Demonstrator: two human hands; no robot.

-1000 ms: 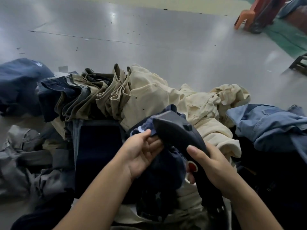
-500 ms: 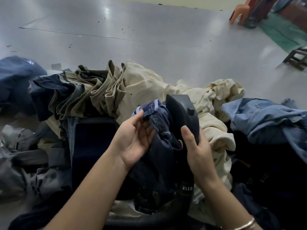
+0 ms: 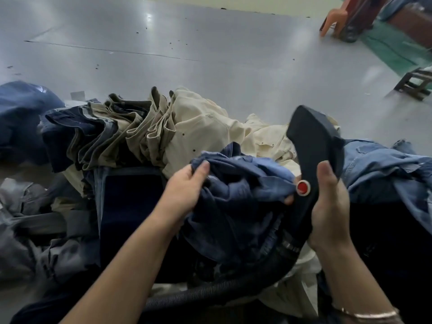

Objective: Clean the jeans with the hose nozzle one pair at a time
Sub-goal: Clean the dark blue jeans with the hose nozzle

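A dark blue pair of jeans (image 3: 236, 195) lies bunched in front of me on the heap of clothes. My left hand (image 3: 184, 188) grips a fold of its upper edge, thumb on top. My right hand (image 3: 329, 204) holds the black hose nozzle (image 3: 313, 146) by its neck, wide flat head tilted up and to the right, away from the jeans. A red button (image 3: 303, 187) shows on the nozzle beside my fingers. The ribbed black hose (image 3: 210, 293) runs from the nozzle down and left under the jeans.
Folded beige and dark trousers (image 3: 145, 132) are stacked behind, with cream ones (image 3: 210, 134) beside them. Light blue jeans (image 3: 383, 169) lie right, grey garments (image 3: 32, 230) left, a blue bundle (image 3: 21, 113) far left. Grey floor (image 3: 210, 54) beyond; a stool (image 3: 413, 83) and orange chair (image 3: 334, 19) far right.
My right hand swung the nozzle off the jeans to the right, turning it so the red button faces me. My left hand shifted along the jeans' edge, spreading the fabric wider.
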